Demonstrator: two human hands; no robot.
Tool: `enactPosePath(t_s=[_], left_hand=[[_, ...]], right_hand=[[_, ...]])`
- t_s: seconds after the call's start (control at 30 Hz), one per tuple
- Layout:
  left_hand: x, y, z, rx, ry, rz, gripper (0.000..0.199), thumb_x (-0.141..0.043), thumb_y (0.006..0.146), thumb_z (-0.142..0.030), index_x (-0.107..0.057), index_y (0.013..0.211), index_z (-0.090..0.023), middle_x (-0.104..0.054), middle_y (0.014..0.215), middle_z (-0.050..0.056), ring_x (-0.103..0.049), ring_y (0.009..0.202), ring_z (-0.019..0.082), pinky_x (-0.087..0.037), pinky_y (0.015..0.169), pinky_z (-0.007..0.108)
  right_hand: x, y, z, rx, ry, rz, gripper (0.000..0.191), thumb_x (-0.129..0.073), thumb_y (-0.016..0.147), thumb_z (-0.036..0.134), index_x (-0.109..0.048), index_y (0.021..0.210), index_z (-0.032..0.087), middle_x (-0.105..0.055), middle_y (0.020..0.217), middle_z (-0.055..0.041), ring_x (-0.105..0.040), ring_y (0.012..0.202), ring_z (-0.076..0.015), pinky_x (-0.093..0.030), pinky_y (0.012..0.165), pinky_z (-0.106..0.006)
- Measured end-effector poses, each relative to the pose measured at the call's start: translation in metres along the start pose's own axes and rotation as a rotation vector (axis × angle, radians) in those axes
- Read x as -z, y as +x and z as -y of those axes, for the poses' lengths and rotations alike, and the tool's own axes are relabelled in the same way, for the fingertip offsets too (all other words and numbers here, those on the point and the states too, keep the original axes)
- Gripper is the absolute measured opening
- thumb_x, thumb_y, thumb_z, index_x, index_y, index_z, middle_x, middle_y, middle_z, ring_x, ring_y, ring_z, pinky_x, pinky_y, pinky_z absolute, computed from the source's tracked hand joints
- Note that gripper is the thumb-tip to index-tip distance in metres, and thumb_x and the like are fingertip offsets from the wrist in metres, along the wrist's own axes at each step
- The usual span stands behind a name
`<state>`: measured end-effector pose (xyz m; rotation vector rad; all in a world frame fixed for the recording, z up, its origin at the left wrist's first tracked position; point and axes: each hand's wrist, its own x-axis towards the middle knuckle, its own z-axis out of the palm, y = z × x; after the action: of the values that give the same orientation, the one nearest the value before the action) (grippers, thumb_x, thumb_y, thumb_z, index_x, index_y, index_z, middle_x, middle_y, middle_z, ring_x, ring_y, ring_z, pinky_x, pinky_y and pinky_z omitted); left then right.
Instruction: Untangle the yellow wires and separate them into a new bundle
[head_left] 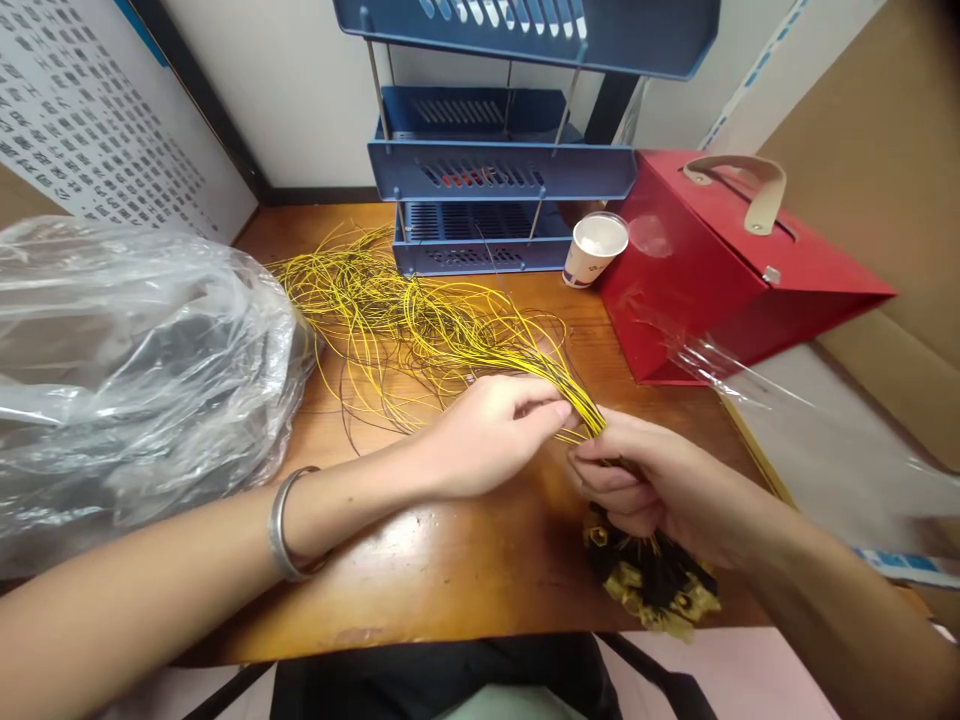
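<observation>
A long bundle of yellow and black wires point(450, 320) spreads loose and tangled over the back left of the wooden table. It narrows toward my hands. My right hand point(630, 470) is closed around the gathered part of the bundle. Below that hand hang the bundle's ends point(652, 580), dark with gold-yellow pieces. My left hand point(510, 425) is just to the left, its fingers curled around the wires, thumb against the strands near my right hand.
A blue tiered tray point(502, 170) stands at the back, with a paper cup point(596, 248) and a red box with a handle point(697, 270) to its right. Clear plastic wrap point(142, 380) covers the left side. The wooden table point(420, 590) ends close to my lap.
</observation>
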<state>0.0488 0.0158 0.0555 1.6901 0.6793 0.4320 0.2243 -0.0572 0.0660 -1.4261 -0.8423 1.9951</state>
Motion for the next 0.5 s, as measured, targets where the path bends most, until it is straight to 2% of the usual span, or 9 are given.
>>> enactPosePath(t_s=[0.13, 0.3, 0.37, 0.5], left_hand=[[-0.011, 0.001, 0.007, 0.095, -0.307, -0.078, 0.021, -0.071, 0.085, -0.035, -0.072, 0.081, -0.014, -0.065, 0.074, 0.002, -0.058, 0.074, 0.016, -0.043, 0.069, 0.027], [-0.023, -0.001, 0.010, 0.131, -0.493, -0.306, 0.022, -0.076, 0.084, -0.033, -0.073, 0.076, -0.012, -0.071, 0.079, 0.003, -0.061, 0.073, 0.011, -0.046, 0.074, 0.023], [-0.024, -0.003, 0.009, 0.125, -0.515, -0.339, 0.023, -0.078, 0.083, -0.033, -0.073, 0.074, -0.013, -0.069, 0.074, 0.001, -0.057, 0.064, 0.009, -0.045, 0.067, 0.022], [-0.023, -0.006, 0.008, 0.156, -0.514, -0.340, 0.025, -0.082, 0.080, -0.037, -0.074, 0.073, -0.014, -0.063, 0.062, -0.002, -0.041, 0.048, 0.006, -0.031, 0.047, 0.021]], right_hand=[[-0.002, -0.001, 0.002, -0.020, 0.048, 0.032, 0.023, -0.057, 0.083, 0.032, -0.036, 0.077, 0.024, -0.025, 0.052, 0.0112, -0.006, 0.046, -0.0068, -0.008, 0.041, -0.021], [-0.003, 0.002, 0.005, -0.034, 0.110, 0.033, 0.025, -0.057, 0.086, 0.039, -0.039, 0.079, 0.024, -0.025, 0.049, 0.0115, -0.004, 0.043, -0.0065, -0.007, 0.040, -0.021], [-0.004, 0.003, 0.006, -0.011, 0.122, -0.004, 0.023, -0.057, 0.087, 0.040, -0.042, 0.083, 0.024, -0.027, 0.050, 0.0114, -0.004, 0.043, -0.0067, -0.006, 0.039, -0.021], [-0.005, 0.005, 0.007, -0.004, 0.122, -0.038, 0.021, -0.057, 0.089, 0.039, -0.042, 0.086, 0.024, -0.028, 0.050, 0.0116, -0.005, 0.043, -0.0067, -0.006, 0.039, -0.020]])
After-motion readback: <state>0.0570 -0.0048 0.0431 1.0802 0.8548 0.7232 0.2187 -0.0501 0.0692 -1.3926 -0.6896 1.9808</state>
